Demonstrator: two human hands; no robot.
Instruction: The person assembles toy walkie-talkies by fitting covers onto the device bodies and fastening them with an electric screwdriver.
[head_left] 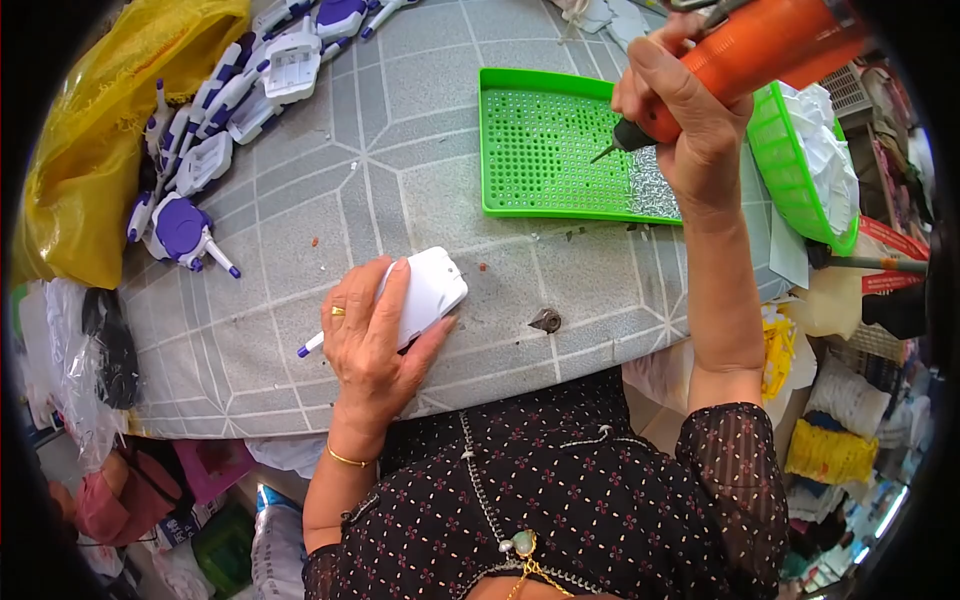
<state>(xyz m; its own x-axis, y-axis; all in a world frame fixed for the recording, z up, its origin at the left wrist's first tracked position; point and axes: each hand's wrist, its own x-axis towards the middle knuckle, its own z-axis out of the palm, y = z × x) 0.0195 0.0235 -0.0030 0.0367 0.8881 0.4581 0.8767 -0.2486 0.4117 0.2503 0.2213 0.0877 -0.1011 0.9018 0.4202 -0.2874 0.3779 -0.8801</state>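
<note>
My left hand is closed over a white plastic housing, keeping it on the table. A purple-tipped white end of the piece sticks out on the hand's left side. My right hand grips an orange electric screwdriver, raised at the upper right. Its thin bit points down and left over a shallow green tray. The tray has a grid of holes, many with small silvery screws in them. Loose screws lie heaped in its near right corner.
White and purple plastic assemblies lie at the far left beside a yellow sack. A green basket of white parts stands right of the tray. Between my hands, near the table's front edge, lies a small dark metal piece.
</note>
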